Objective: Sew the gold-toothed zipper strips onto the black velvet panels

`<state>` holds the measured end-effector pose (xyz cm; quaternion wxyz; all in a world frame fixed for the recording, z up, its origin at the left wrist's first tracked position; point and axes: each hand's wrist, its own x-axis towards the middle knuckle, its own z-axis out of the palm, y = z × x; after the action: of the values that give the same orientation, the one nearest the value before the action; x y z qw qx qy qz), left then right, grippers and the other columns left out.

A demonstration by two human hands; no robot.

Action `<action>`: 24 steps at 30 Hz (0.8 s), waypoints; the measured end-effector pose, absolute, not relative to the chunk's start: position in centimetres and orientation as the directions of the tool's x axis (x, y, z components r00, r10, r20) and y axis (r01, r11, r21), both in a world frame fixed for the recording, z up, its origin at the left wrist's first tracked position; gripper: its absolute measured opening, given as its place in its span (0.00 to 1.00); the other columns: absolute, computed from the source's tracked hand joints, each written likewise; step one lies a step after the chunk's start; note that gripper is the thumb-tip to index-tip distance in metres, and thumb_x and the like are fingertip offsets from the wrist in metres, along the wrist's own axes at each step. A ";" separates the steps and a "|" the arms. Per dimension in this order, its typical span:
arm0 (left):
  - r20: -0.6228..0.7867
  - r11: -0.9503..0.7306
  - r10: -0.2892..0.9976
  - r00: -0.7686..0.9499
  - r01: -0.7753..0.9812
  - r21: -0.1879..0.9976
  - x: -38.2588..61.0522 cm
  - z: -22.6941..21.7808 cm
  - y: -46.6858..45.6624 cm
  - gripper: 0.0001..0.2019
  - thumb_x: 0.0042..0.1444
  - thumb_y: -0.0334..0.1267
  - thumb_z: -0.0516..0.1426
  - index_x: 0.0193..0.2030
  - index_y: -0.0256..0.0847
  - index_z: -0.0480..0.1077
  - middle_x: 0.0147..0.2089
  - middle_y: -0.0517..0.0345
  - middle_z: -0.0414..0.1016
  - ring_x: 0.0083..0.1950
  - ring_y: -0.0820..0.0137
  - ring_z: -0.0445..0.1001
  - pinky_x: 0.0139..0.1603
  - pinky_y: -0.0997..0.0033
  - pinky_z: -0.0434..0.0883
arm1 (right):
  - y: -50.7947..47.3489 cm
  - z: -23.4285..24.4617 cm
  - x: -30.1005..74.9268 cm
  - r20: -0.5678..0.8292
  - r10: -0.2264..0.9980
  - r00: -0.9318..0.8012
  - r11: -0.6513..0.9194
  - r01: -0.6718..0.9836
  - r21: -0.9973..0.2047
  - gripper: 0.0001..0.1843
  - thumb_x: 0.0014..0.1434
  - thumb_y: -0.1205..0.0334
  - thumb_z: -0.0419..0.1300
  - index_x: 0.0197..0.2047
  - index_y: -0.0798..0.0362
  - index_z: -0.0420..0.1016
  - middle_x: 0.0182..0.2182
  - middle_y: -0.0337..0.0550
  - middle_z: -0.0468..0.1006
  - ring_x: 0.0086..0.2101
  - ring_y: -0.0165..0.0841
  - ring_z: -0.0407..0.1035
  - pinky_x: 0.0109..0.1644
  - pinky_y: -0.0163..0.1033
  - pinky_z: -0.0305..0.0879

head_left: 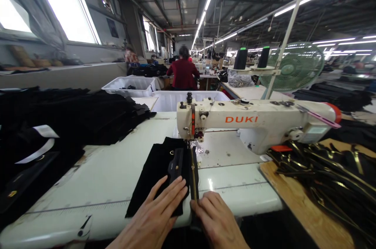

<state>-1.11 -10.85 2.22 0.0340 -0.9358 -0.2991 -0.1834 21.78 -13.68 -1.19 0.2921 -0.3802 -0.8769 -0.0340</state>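
A black fabric panel (149, 170) lies on the pale sewing table, its upper right edge under the needle area of the sewing machine (217, 118). A dark strip with a small gold fitting (176, 163) is on the panel. My left hand (164, 206) rests flat on the panel, fingers stretched out. Along the panel's right edge runs a black zipper with gold teeth (193, 174). My right hand (216, 217) pinches the zipper's near end between thumb and fingers, just right of the panel.
Stacked black fabric pieces (73, 119) cover the table's left side. Several gold-toothed zippers (326, 182) lie heaped on a wooden board (302, 198) at right. White bins (129, 85) stand behind the table. A green fan (296, 67) and a person in dark red (183, 73) are farther off.
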 end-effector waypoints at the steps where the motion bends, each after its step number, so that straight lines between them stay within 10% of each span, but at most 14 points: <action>1: 0.366 -0.824 0.532 0.764 0.566 0.016 -0.8 1.9 -11.1 0.35 0.58 0.20 0.48 0.73 0.37 0.52 0.72 0.55 0.58 0.73 0.66 0.53 0.73 0.55 0.45 | -13.8 -1.5 21.8 0.557 0.637 -0.533 0.709 0.689 -0.153 0.16 0.72 0.71 0.45 0.53 0.60 0.72 0.34 0.47 0.74 0.35 0.40 0.67 0.40 0.43 0.68; 20: 0.357 -0.850 0.519 0.777 0.513 0.118 0.3 2.5 -10.4 0.37 0.58 0.27 0.54 0.75 0.42 0.48 0.67 0.53 0.68 0.66 0.60 0.68 0.67 0.61 0.63 | -13.1 -3.5 21.8 0.688 0.509 -0.517 0.720 0.694 -0.011 0.14 0.68 0.75 0.49 0.44 0.55 0.75 0.30 0.43 0.78 0.32 0.36 0.72 0.42 0.42 0.71; 24: 0.308 -0.861 0.508 0.804 0.477 0.177 0.1 2.8 -9.4 0.36 0.60 0.28 0.55 0.73 0.50 0.51 0.63 0.59 0.72 0.61 0.63 0.72 0.66 0.64 0.64 | -11.9 -2.1 23.0 0.641 0.576 -0.507 0.742 0.654 -0.148 0.12 0.63 0.74 0.55 0.36 0.48 0.74 0.26 0.36 0.75 0.28 0.32 0.70 0.34 0.35 0.70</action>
<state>0.11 -9.40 2.80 -0.0455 -0.9487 -0.2596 -0.1747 23.04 -11.88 -2.09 0.3468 -0.3550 -0.8663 -0.0564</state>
